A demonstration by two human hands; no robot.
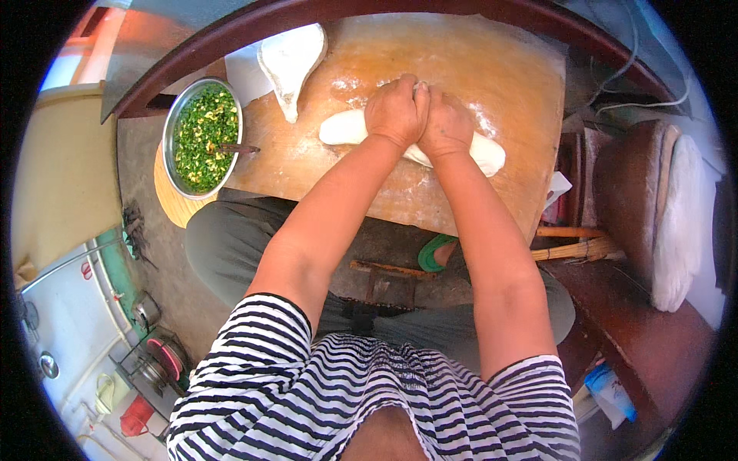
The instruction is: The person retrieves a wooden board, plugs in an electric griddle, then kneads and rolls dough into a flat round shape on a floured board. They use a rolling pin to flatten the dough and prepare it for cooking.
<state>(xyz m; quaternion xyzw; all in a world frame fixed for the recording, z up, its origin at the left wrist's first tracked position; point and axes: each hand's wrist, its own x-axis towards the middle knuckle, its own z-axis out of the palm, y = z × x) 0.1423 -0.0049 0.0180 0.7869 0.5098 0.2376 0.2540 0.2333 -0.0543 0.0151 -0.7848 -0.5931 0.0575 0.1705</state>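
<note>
A thick roll of pale dough (487, 155) lies across a floured wooden board (375, 199). My left hand (395, 112) and my right hand (447, 122) meet side by side over its middle, thumbs touching. Both have curled fingers and press on the dough, hiding its centre; its two ends stick out past the hands. To the left of the dough, near the far edge, rests a pointed, scoop-shaped holder (293, 63) with white flour on it. Loose flour dusts the wood around the hands.
A metal bowl of chopped greens with yellow bits (204, 138) stands at the left, a utensil handle (239, 148) over its rim. A dark red curved rail (346, 10) crosses the far side. On the right are wooden sticks (571, 248) and a large brown round object (625, 173).
</note>
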